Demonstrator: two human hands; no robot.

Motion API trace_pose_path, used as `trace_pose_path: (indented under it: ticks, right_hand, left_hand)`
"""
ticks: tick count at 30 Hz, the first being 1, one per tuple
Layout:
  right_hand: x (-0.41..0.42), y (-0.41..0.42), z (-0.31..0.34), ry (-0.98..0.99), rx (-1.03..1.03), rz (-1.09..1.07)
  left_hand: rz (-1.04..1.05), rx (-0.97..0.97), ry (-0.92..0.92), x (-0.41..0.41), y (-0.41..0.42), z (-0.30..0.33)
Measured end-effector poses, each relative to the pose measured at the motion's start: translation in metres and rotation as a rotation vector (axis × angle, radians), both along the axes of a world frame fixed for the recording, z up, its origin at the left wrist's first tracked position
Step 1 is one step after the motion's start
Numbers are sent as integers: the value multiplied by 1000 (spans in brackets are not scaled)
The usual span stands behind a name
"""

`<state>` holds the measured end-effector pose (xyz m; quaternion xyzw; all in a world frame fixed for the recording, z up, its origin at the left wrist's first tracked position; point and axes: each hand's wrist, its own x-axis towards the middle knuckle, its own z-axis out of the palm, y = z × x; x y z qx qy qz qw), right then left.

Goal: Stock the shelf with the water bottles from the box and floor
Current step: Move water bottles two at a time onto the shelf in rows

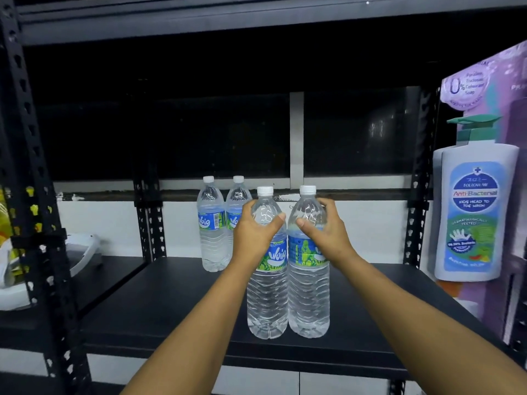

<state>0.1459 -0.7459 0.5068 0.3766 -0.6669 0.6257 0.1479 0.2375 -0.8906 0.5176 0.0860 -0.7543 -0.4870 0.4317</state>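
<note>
Two clear water bottles with white caps and blue-green labels stand upright side by side near the front of the black shelf (159, 303). My left hand (252, 230) grips the left bottle (266, 297) around its shoulder. My right hand (328, 229) grips the right bottle (309, 295) the same way. Two more water bottles stand together at the back of the shelf: the back left bottle (211, 223) and the back right bottle (236, 206), which my left hand partly hides. The box and floor are out of view.
A purple display board with a large white body-wash pump bottle (476, 212) stands at the shelf's right end. Black perforated uprights (37, 172) frame the left side, with a white object (82, 252) on the neighbouring shelf. An upper shelf (256, 21) runs overhead.
</note>
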Motion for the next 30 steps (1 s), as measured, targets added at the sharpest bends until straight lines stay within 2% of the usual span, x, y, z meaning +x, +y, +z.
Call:
trace_pose_path:
  ticks: [15,19,30]
  right_hand:
    - [21,10,-25,-29,28,-20]
    - [36,15,-40,-41,54,-53]
    - [65,26,-134,-105,117,-140]
  left_hand:
    - [-109,-84,-31,18,-6,-11]
    - [-128,-66,-81,28,-4,-37]
    - [-137,18,-140,49,-2,-129]
